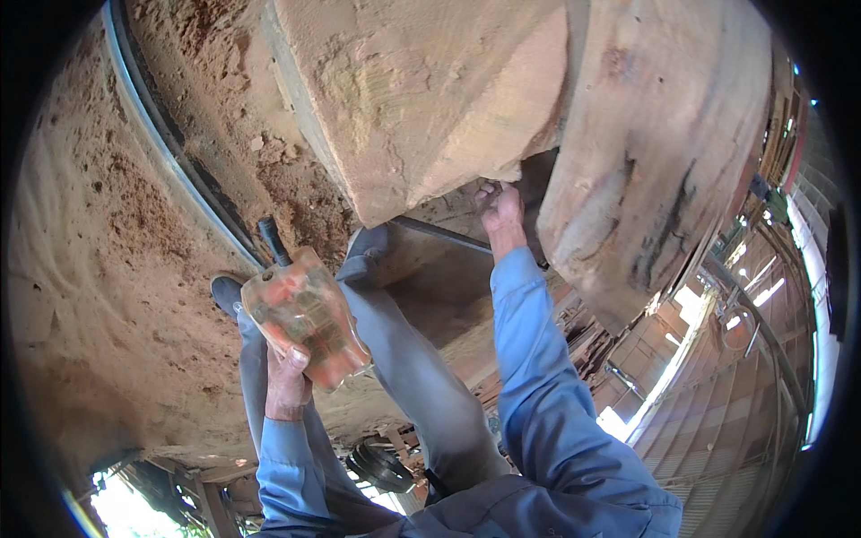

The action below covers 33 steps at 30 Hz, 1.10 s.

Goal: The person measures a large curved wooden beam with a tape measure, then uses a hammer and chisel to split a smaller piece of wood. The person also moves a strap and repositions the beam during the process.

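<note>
My left hand point(289, 377) grips an orange remote control point(309, 314) wrapped in cloudy clear plastic. Rows of square buttons show dimly through the wrap, and a black stub points up from its top. Further up and to the right, my right hand point(502, 208) is closed, its fingers curled beneath the lower edge of a large sawn wood block point(421, 99). Whatever those fingers may hold is hidden. A dark bar point(444, 235) runs from the block's lower corner toward my right wrist.
A thick log point(646, 152) with dark cracks stands right of the block, a dark gap between them. Curving along the left is a metal rail point(157, 134) amid reddish sawdust. My shoes are near the rail and block. Stacked boards and a corrugated wall point(717, 421) lie right.
</note>
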Each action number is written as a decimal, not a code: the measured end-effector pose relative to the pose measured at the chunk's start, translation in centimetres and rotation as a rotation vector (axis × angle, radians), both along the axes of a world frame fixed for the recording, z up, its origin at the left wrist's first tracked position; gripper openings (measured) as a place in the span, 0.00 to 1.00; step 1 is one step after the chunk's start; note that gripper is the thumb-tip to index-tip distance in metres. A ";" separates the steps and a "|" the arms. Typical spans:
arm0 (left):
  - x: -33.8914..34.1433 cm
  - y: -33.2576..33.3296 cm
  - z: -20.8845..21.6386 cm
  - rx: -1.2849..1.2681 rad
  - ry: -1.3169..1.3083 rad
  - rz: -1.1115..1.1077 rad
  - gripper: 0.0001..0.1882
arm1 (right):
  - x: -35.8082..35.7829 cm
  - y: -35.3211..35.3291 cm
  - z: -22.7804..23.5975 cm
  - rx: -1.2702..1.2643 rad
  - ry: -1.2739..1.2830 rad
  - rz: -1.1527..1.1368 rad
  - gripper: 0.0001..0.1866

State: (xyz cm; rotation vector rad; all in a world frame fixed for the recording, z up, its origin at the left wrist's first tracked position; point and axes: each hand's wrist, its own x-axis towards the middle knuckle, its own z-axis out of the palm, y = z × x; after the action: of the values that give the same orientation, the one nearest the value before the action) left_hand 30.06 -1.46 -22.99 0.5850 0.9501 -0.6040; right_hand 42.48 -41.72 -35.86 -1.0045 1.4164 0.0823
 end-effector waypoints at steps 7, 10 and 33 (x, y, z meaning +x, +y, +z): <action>-0.2 -0.3 -0.6 -0.032 -0.051 -0.008 0.45 | -2.3 -1.0 4.9 0.368 -0.159 -0.043 0.12; -0.2 -0.5 -0.5 -0.019 -0.029 0.061 0.46 | -4.2 -0.1 7.3 0.612 -0.170 -0.144 0.12; -1.7 0.8 -1.7 -0.047 -0.116 0.172 0.40 | -20.5 10.8 24.3 -0.902 0.235 0.969 0.20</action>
State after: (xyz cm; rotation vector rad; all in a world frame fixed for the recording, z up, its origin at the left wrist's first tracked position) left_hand 28.34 -0.70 -24.66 0.4855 0.8652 -0.4325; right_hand 21.95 -30.95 -11.56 -2.4409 1.0260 0.2902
